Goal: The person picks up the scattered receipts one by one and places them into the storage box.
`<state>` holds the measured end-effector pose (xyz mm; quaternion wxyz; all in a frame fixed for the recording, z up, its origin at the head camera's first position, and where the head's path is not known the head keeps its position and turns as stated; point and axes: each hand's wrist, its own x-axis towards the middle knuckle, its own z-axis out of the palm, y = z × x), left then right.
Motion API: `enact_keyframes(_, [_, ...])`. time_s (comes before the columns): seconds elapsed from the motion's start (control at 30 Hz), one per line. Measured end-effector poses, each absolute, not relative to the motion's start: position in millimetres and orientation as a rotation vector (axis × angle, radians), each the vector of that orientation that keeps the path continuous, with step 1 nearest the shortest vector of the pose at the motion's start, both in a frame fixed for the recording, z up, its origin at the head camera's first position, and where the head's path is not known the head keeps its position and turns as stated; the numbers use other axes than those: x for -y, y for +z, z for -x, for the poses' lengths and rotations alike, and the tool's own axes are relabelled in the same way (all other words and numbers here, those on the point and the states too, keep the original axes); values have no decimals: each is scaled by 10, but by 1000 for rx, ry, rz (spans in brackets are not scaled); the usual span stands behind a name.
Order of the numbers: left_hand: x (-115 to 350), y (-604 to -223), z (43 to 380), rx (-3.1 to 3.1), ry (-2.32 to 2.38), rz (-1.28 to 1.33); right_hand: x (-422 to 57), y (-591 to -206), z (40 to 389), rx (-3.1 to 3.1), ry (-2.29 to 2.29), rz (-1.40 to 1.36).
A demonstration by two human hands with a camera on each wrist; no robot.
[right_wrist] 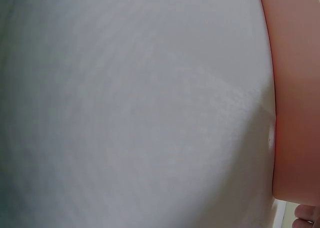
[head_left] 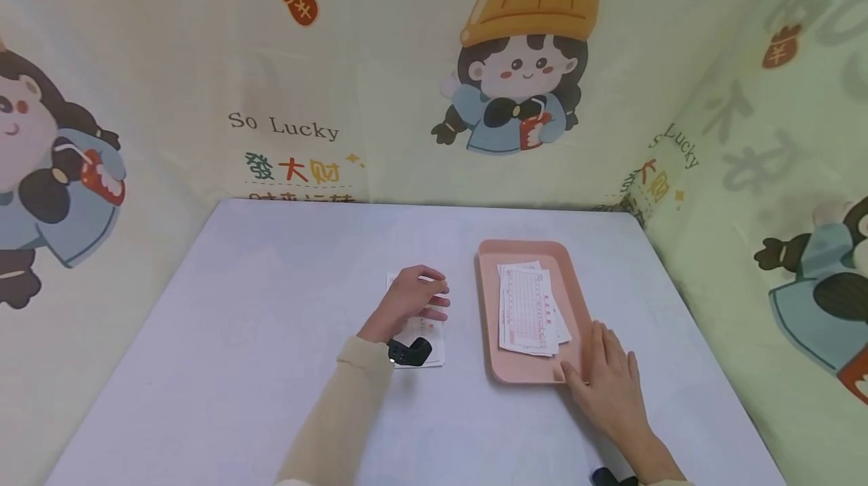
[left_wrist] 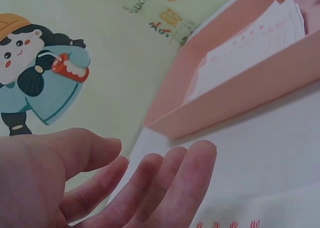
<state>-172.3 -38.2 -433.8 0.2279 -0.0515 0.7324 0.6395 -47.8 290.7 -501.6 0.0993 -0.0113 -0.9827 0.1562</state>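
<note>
Currently Listed: Pink Tray, Two Lots of Printed Forms, Two Hands

Item 1: pink tray (head_left: 525, 370), rectangular, low-walled, on the white desk (head_left: 237, 335).

Item 2: red-printed forms in the tray (head_left: 525, 309), a loose pile lying inside it, edges fanned, some sheets askew.

Item 3: red-printed forms on the desk (head_left: 437, 343), just left of the tray, apart from it; partly hidden, count cannot be told.

Item 4: left hand (head_left: 414, 298), left of the tray, above item 3; fingers loosely bent, thumb parted from them, nothing held.

Item 5: right hand (head_left: 610, 380), at the tray's near right corner; fingers extended along its side, thumb by the near edge, no paper held.

Handling note, by judgement: the step appears to be work with the thin forms beside the tray. Best done with a light thumb-and-finger pinch at one edge, sheets separated before lifting, tray steadied gently, paper kept flat to avoid creasing.
</note>
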Motion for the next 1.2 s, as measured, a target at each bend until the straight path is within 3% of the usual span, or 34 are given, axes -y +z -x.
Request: enact_keyframes(1.2, [1016,-4504,1616,-2235,1728,430,-2924,-5042,485,2903,478,27])
